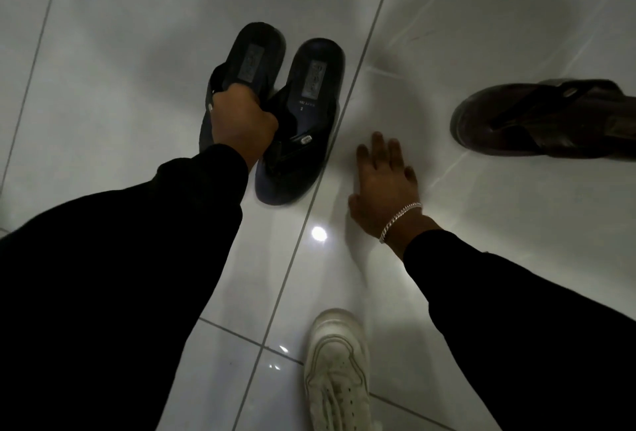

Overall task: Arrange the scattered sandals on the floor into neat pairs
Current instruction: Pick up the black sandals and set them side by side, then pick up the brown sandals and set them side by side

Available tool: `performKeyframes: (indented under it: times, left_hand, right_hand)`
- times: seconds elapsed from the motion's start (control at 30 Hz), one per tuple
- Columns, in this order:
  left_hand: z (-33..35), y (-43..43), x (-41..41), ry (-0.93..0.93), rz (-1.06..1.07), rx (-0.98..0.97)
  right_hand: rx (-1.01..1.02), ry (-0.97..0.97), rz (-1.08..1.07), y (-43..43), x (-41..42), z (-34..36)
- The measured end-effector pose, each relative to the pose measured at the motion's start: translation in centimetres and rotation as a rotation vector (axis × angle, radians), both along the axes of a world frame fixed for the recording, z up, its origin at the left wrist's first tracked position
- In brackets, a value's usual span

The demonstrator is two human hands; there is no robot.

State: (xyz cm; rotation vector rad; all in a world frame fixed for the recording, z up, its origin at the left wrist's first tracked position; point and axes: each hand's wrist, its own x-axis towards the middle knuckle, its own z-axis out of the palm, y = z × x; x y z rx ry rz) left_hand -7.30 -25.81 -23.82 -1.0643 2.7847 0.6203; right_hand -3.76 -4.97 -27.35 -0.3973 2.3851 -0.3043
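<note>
Two black sandals lie close together on the white tiled floor, heels pointing away from me. My left hand [241,120] grips the strap area of the left black sandal [253,55], which is tilted against its partner. The right black sandal [306,100] rests flat beside a grout line. My right hand [385,182], wearing a silver bracelet, is spread open with its fingers apart just over the floor to the right of the pair, holding nothing. A dark brown sandal [537,117] lies on its own at the right edge, partly cut off by the frame.
My foot in a white sneaker [337,368] stands at the bottom centre. Glossy white floor tiles [481,241] with grey grout lines reflect ceiling lights. Both black sleeves fill the lower corners.
</note>
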Motion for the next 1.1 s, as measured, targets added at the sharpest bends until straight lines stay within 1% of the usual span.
performKeyframes:
  times: [0.1,0.2,0.37,0.47,0.6,0.7,0.77,0.8,0.87,0.93,1.0,1.03,1.1]
  left_hand:
    - [-0.1,-0.1,0.1,0.009,-0.018,-0.005]
    - [0.0,0.0,0.3,0.016,-0.040,0.007]
    - [-0.2,0.6,0.2,0.033,-0.017,0.034]
    - [0.0,1.3,0.3,0.045,-0.060,0.044]
    - [0.2,1.9,0.4,0.043,-0.104,-0.028]
    - [0.5,3.6,0.0,0.061,-0.255,-0.106]
    - [0.6,6.1,-0.5,0.090,-0.400,-0.103]
    - [0.5,7.8,-0.9,0.109,-0.456,-0.079]
    - [0.0,11.2,-1.5,0.124,-0.514,0.022]
    - [-0.5,15.4,-2.0,0.092,-0.566,0.147]
    - [-1.1,19.5,-2.2,0.045,-0.620,0.246]
    - [-1.4,21.4,-2.3,0.027,-0.639,0.286]
    - [-2.0,24.8,-2.9,0.001,-0.676,0.343]
  right_hand:
    - [0.043,0.039,0.076,1.1,0.8,-0.6]
    - [0.043,0.035,0.081,1.3,0.8,-0.8]
    - [0.042,0.037,0.096,1.5,0.8,-1.1]
    - [0.035,0.032,0.100,1.6,0.7,-1.2]
    - [0.001,0.018,0.108,2.0,0.4,-1.2]
    - [-0.094,-0.008,0.103,3.7,-0.4,-0.8]
    - [-0.187,-0.016,-0.003,6.2,-0.6,0.1]
    - [-0.248,0.039,-0.089,7.8,-0.6,0.6]
    - [-0.328,0.277,-0.270,11.0,-0.4,1.7]
    - [-0.321,0.444,-0.442,15.1,-0.5,2.5]
    - [-0.230,0.507,-0.596,19.9,-0.6,3.4]
    - [-0.152,0.516,-0.664,22.7,-0.5,3.8]
    - [0.076,0.458,-0.763,28.3,0.1,4.4]
